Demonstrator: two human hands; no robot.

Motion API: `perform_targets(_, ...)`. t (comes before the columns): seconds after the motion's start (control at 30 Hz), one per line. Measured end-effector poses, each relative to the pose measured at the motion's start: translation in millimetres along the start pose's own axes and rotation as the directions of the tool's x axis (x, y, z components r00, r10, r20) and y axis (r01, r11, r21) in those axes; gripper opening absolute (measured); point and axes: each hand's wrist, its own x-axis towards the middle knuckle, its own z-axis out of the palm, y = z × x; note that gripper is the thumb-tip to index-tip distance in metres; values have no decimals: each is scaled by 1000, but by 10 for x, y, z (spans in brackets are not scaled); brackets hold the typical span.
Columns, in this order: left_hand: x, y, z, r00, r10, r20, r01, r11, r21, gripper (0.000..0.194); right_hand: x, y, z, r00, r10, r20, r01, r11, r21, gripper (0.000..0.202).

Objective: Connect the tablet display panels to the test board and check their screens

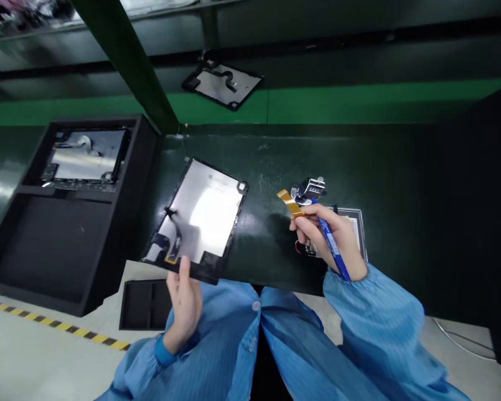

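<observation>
My left hand point(185, 295) grips the lower edge of a display panel point(211, 214), thumb on top near a small flex connector. The panel has a silvery back, a black frame and a dark ribbon cable, and lies tilted over the dark green bench. In my right hand point(323, 234) an orange flex cable point(290, 203) is pinched between thumb and fingers, and a blue pen point(333, 248) rests across the same hand. Just beyond those fingers stands a chrome tally counter point(309, 190). A white-and-black framed device point(360, 231) is partly hidden under my right hand.
At the left sits a black divided tray point(129, 161) with another panel point(87, 156) in its upper compartment. One more panel point(224, 83) lies on the green ledge behind. A green post point(129, 61) slants at upper left. A small black bin point(145, 305) is below the bench edge.
</observation>
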Motion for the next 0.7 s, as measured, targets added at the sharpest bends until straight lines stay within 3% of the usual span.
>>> perform_targets(0.1, -109, 51, 196, 948, -298, 115, 312, 940, -135, 33, -12, -29, 65, 1000, -8, 10, 8, 999, 48, 27)
perform_targets(0.17, -141, 100, 188, 836, -445, 323, 471, 882, -3, 36, -24, -34, 111, 999, -31, 30, 30, 998, 55, 22)
perform_targets(0.2, -136, 135, 152, 744, -501, 442, 509, 853, 111, 37, -31, -33, 134, 998, -41, 39, 39, 998, 56, 19)
perform_targets(0.23, -113, 181, 108, 616, -549, 565, 505, 825, 251, 38, -37, -32, 156, 998, -47, 48, 44, 997, 58, 17)
perform_targets(0.3, -21, 314, 33, 332, -609, 721, 334, 790, 514, 46, -48, -29, 195, 997, -48, 61, 43, 996, 74, 14)
perform_targets(0.33, 44, 399, 20, 243, -614, 751, 196, 789, 582, 49, -52, -26, 212, 997, -45, 64, 39, 996, 86, 13)
perform_targets(0.37, 118, 492, 34, 217, -597, 772, 47, 797, 603, 50, -54, -23, 227, 997, -43, 64, 37, 995, 95, 12)
perform_targets(0.4, 196, 584, 79, 249, -546, 800, -106, 806, 582, 49, -55, -18, 240, 997, -44, 63, 37, 994, 103, 12)
perform_targets(0.47, 354, 737, 260, 394, -314, 864, -438, 762, 477, 41, -54, -6, 263, 997, -55, 56, 48, 992, 117, 12)
perform_targets(0.5, 430, 782, 390, 436, -159, 886, -607, 675, 420, 35, -52, 0, 273, 997, -58, 52, 51, 991, 126, 12)
perform_targets(0.53, 504, 802, 537, 439, -25, 898, -744, 550, 380, 28, -50, 3, 283, 997, -58, 50, 51, 990, 135, 13)
perform_targets(0.6, 639, 769, 846, 394, 143, 908, -896, 282, 344, 23, -47, -2, 298, 997, -53, 48, 45, 988, 149, 15)
perform_targets(0.67, 750, 683, 1117, 368, 184, 911, -929, 106, 354, 36, -46, -24, 306, 998, -33, 50, 25, 988, 155, 17)
perform_targets(0.7, 793, 641, 1222, 366, 184, 912, -930, 71, 360, 40, -47, -40, 307, 998, -26, 51, 18, 987, 159, 18)
